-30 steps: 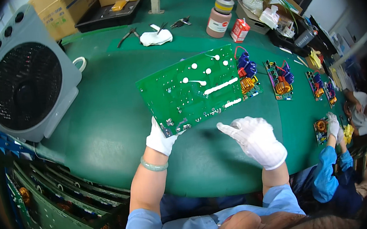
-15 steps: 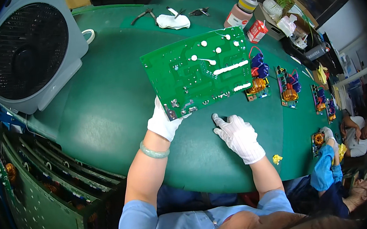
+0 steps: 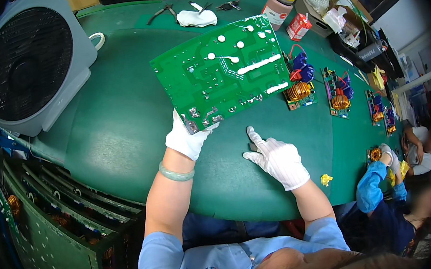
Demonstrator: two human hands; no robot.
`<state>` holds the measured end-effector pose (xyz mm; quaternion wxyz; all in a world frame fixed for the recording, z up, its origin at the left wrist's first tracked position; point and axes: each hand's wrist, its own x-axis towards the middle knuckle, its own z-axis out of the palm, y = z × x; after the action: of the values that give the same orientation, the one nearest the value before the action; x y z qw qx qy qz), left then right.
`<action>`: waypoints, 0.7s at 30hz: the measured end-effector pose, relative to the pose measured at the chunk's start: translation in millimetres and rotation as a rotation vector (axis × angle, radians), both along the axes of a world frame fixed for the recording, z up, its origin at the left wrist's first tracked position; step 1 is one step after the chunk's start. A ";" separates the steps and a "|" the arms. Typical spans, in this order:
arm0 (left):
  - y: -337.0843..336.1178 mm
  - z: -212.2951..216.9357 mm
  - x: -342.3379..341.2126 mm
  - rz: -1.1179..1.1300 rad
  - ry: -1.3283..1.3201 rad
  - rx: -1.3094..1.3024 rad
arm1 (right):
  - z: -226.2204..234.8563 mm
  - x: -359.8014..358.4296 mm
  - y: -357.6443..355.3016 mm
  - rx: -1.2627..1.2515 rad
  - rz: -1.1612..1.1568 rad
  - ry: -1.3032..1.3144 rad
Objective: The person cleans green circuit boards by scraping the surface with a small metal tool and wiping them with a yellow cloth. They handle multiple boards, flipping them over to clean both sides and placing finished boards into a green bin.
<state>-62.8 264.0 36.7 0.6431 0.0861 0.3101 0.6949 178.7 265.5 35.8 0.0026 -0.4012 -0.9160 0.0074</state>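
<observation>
Both hands wear white gloves. Her left hand point(image 3: 188, 137) is closed on the near corner of a large green circuit board point(image 3: 222, 73) and holds it lifted and tilted above the green desk point(image 3: 116, 139), solder side up, with white paste dots and lines showing. The right hand point(image 3: 277, 158) is open and holds nothing; its fingers point(image 3: 253, 137) are spread, with the forefinger pointing up at the lower edge of the board, just below it.

To do this well, I judge the grip should stay on the bare corner, away from the wet white paste, and the free hand should support the far edge, because one corner carries the whole board. Right of the hands, small boards with copper coils point(image 3: 300, 91) lie on the desk; to the left stands a grey fan point(image 3: 29, 59).
</observation>
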 end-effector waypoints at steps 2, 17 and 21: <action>-5.9 -2.3 2.9 0.008 -0.002 0.102 | -5.2 0.9 3.7 0.039 0.016 0.131; -3.0 12.0 4.5 -0.010 0.360 0.025 | -31.8 15.3 33.7 0.130 0.028 0.572; -6.7 -3.5 6.0 0.018 0.645 0.150 | -36.9 21.1 36.6 0.053 0.017 0.532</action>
<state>-56.9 257.3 33.3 0.4974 0.3461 0.4463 0.6585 199.9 302.1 -1.1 0.2537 -0.3773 -0.8862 0.0885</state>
